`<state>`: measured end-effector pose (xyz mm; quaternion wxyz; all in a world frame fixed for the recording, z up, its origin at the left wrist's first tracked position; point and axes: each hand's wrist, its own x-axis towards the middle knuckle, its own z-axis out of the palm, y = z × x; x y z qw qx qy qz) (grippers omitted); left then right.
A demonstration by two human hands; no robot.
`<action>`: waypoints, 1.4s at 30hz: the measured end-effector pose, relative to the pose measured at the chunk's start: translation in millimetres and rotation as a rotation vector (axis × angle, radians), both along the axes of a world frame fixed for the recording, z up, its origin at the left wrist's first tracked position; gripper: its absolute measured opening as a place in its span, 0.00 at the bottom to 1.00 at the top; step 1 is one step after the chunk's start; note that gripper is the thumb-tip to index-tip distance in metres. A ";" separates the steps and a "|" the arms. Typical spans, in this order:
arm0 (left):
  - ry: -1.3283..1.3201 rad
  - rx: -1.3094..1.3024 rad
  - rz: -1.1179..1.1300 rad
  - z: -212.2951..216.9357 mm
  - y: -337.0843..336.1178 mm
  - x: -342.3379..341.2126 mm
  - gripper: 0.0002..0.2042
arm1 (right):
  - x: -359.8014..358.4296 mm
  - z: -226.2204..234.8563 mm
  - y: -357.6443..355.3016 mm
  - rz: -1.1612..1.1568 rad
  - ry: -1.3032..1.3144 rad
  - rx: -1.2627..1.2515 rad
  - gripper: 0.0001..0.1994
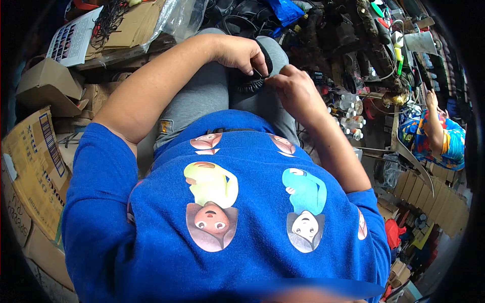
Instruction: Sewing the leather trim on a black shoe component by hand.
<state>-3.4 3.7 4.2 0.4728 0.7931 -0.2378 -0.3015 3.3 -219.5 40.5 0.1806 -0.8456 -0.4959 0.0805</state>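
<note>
Between my thighs rests a dark, rounded piece (251, 86) that looks like a shoe, with a row of short, thin ridges or stitches along its near edge. My left hand (241, 54) reaches over it from the left, thumb and fingers bent into a pinch at its upper surface. A thin dark strand seems to run by those fingertips. On the other side, my right hand (298, 92) is closed, thumb and forefinger pressed together beside the piece's right edge. What either pinch holds is too small to make out.
Flattened cardboard (132, 31) with a printed sheet (75, 36) and dark cables lies at upper left, above an open carton (49, 87). Clear plastic bottles (352, 112) stand to the right. Farther right another person (438, 134) sits in a colourful shirt.
</note>
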 end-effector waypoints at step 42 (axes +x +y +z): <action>-0.567 0.083 0.432 15.1 16.4 -30.6 0.11 | 28.9 5.8 -31.5 -0.206 0.359 0.281 0.14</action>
